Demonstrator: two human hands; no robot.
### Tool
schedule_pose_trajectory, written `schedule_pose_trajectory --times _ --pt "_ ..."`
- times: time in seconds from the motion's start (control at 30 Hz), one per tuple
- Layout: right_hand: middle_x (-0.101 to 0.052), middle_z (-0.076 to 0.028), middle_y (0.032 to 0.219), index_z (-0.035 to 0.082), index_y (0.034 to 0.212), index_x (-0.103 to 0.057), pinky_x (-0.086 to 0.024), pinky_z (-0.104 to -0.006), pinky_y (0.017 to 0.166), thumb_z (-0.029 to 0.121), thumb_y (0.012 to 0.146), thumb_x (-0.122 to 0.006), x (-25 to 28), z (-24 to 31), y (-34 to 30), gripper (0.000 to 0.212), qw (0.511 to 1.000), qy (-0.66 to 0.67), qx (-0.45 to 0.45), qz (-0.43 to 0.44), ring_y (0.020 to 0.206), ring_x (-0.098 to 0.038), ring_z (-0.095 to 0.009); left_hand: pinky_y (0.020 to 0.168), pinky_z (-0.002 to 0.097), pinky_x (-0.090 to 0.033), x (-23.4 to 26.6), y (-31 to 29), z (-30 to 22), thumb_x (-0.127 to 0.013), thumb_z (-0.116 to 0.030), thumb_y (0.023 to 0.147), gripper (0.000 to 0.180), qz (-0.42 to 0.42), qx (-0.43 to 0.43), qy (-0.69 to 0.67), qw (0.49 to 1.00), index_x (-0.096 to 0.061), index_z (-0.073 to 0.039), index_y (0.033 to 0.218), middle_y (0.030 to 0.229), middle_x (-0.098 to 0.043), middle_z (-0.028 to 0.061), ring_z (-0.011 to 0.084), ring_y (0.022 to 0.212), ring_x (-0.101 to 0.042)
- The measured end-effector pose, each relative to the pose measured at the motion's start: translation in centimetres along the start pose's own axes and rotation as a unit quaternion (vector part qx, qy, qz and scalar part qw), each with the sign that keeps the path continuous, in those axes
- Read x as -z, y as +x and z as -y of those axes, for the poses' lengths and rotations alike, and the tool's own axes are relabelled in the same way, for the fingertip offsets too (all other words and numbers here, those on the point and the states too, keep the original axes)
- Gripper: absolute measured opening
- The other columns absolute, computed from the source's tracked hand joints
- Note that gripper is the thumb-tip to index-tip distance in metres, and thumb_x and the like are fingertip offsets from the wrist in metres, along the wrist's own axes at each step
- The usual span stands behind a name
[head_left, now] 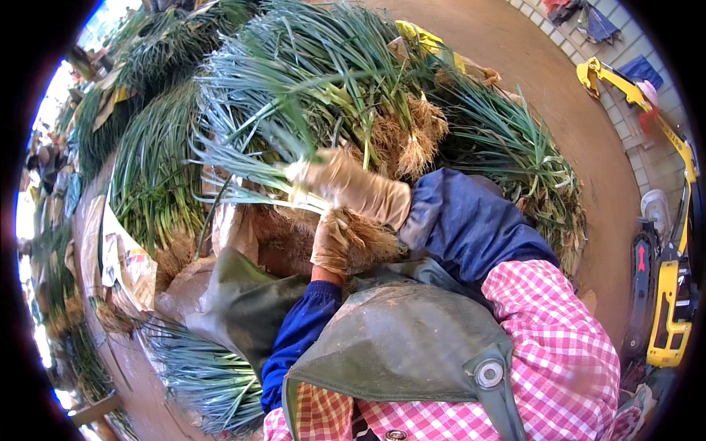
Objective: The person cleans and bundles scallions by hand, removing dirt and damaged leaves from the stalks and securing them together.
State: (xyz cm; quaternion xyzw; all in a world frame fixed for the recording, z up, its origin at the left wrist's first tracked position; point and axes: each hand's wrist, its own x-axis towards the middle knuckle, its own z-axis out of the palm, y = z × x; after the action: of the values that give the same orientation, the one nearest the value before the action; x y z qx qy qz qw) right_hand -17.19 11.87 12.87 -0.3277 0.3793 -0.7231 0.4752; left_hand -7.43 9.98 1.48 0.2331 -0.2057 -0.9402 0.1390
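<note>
Has the right hand [331, 178] just beyond the left hand [331, 246], with spring onions [315, 203] in the left, leaves leftward, roots rightward. Faces an onion heap [309, 81] beyond both; has a bundle [507, 140] right of the right hand, another [158, 162] left of both, an excavator [665, 283] far right.

I see two hands [331, 246] [334, 178], one excavator [689, 167] and dozens of scallions [316, 81].

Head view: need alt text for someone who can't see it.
A gloved left hand holds green onions, while the gloved right hand, blurred, is at their pale stalks. Beyond lies a large heap of long-leaved, rooted onions; a yellow machine stands at far right.
</note>
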Motion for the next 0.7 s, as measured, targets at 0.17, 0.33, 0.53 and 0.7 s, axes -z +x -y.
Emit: schedule_pose_trajectory --times 0.17,0.33,0.53,0.7 --pt "-0.062 -0.008 0.067 -0.002 0.084 -0.063 -0.049 -0.0277 0.059 0.018 0.087 -0.065 -5.3 -1.1 -3.2 0.020 0.995 0.013 -0.100 0.008 0.059 -0.061 -0.017 0.071 0.0283 -0.051 -0.4 -0.6 0.1 -0.058 -0.008 0.084 0.030 -0.004 0.047 0.000 0.999 -0.060 0.000 0.113 0.094 -0.066 0.0117 0.0207 0.081 -0.063" --pt "-0.061 -0.019 0.110 -0.001 0.108 -0.060 -0.052 -0.0279 0.070 0.018 0.090 -0.061 -5.0 2.6 -5.9 0.026 0.998 0.016 0.049 0.032 0.086 -0.064 -0.018 0.065 0.0285 -0.051 -1.2 -0.6 0.2 -0.060 -0.009 0.083 0.024 -0.009 0.079 0.005 0.997 -0.063 0.001 0.105 0.085 -0.066 0.0117 0.0210 0.072 -0.063" --pt "-0.055 0.003 0.083 0.012 0.097 -0.056 -0.048 -0.0240 0.057 0.020 0.090 -0.061 2.5 17.7 -11.1 0.012 0.968 0.130 0.208 -0.048 0.072 -0.053 -0.007 0.047 0.0260 -0.048 -1.6 -1.3 -1.1 -0.066 -0.011 0.082 0.022 -0.008 0.093 0.043 0.995 -0.066 0.004 0.097 0.066 -0.063 0.0089 0.0174 0.052 -0.059" --pt "-0.068 -0.012 0.092 0.007 0.116 -0.062 -0.051 -0.0360 0.074 0.035 0.083 -0.066 21.1 30.6 -27.0 0.044 0.547 -0.709 -0.174 -0.409 0.083 -0.064 -0.021 0.047 0.0220 -0.041 -5.4 -3.6 -2.1 -0.060 -0.015 0.087 0.030 0.109 0.103 0.001 0.989 -0.062 0.007 0.107 0.061 -0.052 0.0009 0.0109 0.050 -0.048"
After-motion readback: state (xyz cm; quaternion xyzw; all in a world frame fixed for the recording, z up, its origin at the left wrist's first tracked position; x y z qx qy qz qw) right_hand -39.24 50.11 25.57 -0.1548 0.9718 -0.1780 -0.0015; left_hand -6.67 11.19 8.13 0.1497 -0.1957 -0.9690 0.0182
